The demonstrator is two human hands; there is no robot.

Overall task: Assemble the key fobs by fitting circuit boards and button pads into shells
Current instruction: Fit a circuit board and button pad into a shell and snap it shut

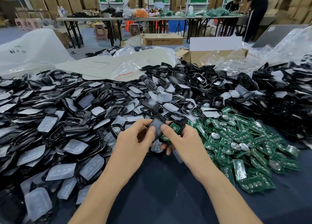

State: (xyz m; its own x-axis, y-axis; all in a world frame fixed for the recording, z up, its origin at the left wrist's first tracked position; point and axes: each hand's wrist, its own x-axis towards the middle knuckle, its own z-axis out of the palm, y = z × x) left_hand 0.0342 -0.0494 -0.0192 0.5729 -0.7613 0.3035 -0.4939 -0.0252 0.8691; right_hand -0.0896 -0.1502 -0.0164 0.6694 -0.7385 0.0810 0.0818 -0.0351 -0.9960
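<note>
Holding a black shell (179, 122) with a green circuit board (174, 127) inside, the right hand (184, 139) meets the left hand (133, 139), which pinches a clear button pad (156, 123) onto it, just above the table (160, 181).

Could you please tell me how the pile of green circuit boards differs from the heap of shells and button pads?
The circuit boards are green with silvery discs; the shells and button pads are black and milky translucent. The circuit boards form a small pile on the person's right; the shells and button pads spread far wider. Both lie loose on the dark cloth.
</note>
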